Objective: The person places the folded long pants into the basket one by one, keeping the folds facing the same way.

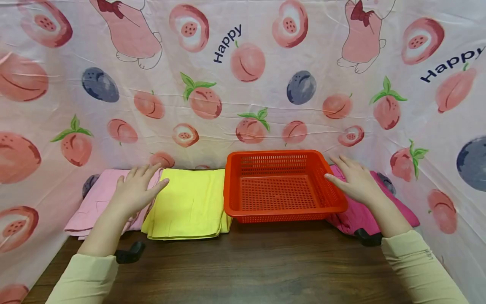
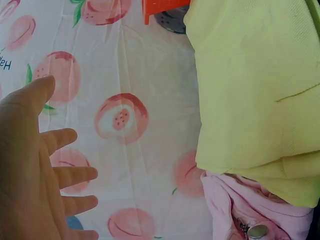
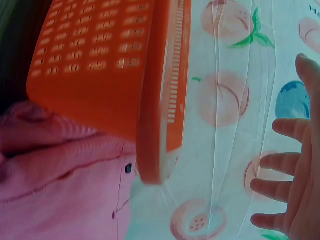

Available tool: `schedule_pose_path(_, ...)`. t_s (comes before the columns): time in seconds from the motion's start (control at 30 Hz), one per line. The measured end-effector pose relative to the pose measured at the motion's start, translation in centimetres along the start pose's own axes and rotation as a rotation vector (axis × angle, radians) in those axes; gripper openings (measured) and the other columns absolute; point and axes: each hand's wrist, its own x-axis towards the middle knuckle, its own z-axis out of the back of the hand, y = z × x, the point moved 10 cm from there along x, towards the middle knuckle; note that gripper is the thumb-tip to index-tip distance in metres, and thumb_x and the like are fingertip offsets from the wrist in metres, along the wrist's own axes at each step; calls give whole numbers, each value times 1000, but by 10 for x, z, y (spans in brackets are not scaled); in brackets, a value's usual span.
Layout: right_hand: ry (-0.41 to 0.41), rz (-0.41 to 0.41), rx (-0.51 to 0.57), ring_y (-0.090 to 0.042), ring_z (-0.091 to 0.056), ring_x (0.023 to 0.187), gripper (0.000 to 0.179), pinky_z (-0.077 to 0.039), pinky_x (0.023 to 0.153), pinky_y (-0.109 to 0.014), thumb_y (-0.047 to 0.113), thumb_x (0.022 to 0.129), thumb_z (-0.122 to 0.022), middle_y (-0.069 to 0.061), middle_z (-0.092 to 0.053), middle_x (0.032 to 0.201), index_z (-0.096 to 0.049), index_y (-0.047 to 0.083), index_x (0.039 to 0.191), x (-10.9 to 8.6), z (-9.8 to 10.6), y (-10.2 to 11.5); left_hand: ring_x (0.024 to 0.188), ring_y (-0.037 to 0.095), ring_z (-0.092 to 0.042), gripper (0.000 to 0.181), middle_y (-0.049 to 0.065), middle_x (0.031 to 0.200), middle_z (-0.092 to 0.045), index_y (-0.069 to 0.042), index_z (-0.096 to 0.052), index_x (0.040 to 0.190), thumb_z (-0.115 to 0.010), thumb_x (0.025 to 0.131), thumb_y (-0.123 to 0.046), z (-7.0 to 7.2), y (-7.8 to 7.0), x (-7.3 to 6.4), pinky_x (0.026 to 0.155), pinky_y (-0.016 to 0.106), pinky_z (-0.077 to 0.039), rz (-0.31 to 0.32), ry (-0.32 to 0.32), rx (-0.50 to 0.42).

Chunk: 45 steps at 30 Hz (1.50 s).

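Pink garment [image 1: 93,194]: folded on the counter [image 1: 243,266], left of the red basket [image 1: 286,212], with the yellow garment [image 1: 186,202] between them; the fold presumably keeps it compact.
Left hand [image 1: 134,190]: raised left of the red basket, over the pink garment and the yellow garment's near edge; back of the hand upward, forearm slanting inward, fingers spread apart and holding nothing.
Yellow garment: folded just left of the red basket and lapping over the pink garment's edge, perhaps to save room.
Red basket: upright, opening upward, likely so its inside stays easy to reach; whether its right side rests on the magenta garment [image 1: 349,216] or only overhangs it, I cannot tell.
Right hand [image 1: 355,179]: raised just right of the red basket, apart from its rim in the right wrist view; forearm slanting inward, fingers spread apart and clamped on nothing.
Magenta garment: folded, right of the red basket, partly hidden by it and by the right forearm.
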Motion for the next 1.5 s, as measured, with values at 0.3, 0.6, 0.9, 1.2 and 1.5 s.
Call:
schedule_pose_path(0.3, -30, 40, 89, -46, -24, 135, 69, -15, 103, -67, 48, 96, -50, -25, -27, 150, -31, 8, 150, 0, -4, 21, 130, 48, -30, 72, 26, 143, -38, -7, -36, 147, -44, 96, -56, 9, -8, -9, 94, 71, -22, -73, -49, -1)
schedule_pose_path(0.6, -59, 104, 262, -38, -23, 138, 64, -20, 106, -60, 42, 98, -51, -19, -26, 153, -33, 6, 148, -2, -11, 51, 112, 43, -51, 72, 25, 139, -45, -6, -37, 147, -47, 95, -55, 16, -2, -20, 89, 64, -36, -68, -48, -55)
schedule_pose_path(0.9, -112, 169, 360, -32, -33, 134, 58, -26, 105, -57, 32, 97, -56, -12, -37, 148, -37, 10, 147, -6, -12, 85, 59, 23, -61, 75, 28, 137, -45, -4, -35, 147, -41, 96, -58, 12, 4, -27, 80, 60, -41, -10, 8, -84)
schedule_pose_path(1.2, -136, 285, 347, -26, -30, 136, 58, -27, 106, -54, 36, 95, -57, -7, -36, 149, -39, 14, 147, -10, -20, 122, 122, 48, -42, 69, 27, 137, -47, -1, -42, 142, -46, 96, -52, 12, 3, -36, 91, 65, -33, -52, -47, -82)
schedule_pose_path(1.5, -118, 390, 265, -27, -28, 138, 63, -24, 106, -56, 39, 91, -62, -6, -32, 151, -42, 16, 146, -11, -37, 158, 117, 47, -47, 66, 27, 130, -52, -1, -48, 138, -56, 93, -49, 11, -2, -45, 90, 64, -35, -125, -148, -18)
